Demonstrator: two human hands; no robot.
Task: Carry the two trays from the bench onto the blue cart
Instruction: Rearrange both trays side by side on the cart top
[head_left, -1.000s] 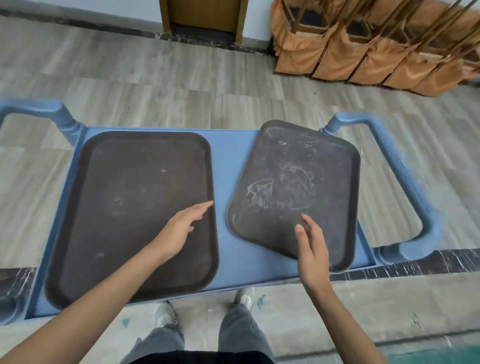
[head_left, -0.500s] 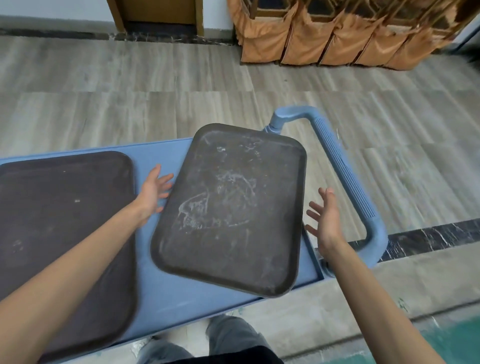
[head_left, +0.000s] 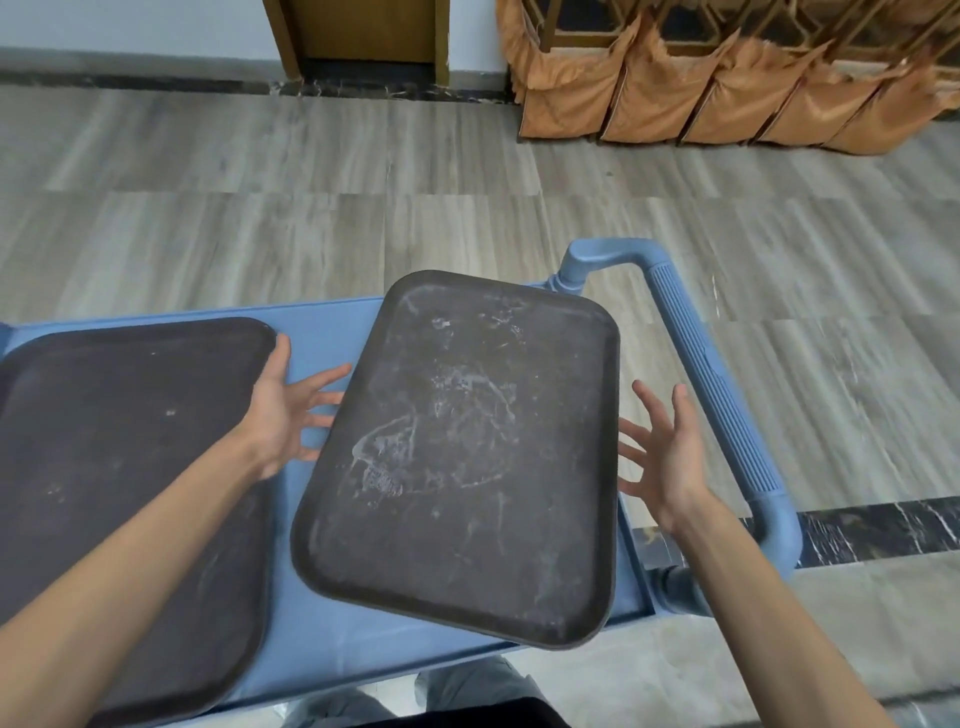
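Right tray (head_left: 467, 457): skewed on the blue cart (head_left: 322, 613), near-right corner overhanging the edge. Left hand (head_left: 283, 410) and right hand (head_left: 670, 457): fingers spread, flanking it, gripping nothing. Left tray (head_left: 124, 467): flat on cart. Cart handle (head_left: 711, 395): far right.

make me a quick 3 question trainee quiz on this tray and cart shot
1. True or false: both trays lie on the cart.
2. Which tray sits askew, with its near corner past the cart's front edge?
A. the left tray
B. the right tray
C. neither
3. Fill in: both hands are open and hold ____.

Key
1. True.
2. B. It is turned against the cart's edges, and its near right corner overhangs the front.
3. Nothing. The left hand spreads its fingers between the two trays, beside the right tray's left rim; the right hand is open by its right rim, near the handle. Neither has a grip on a tray.
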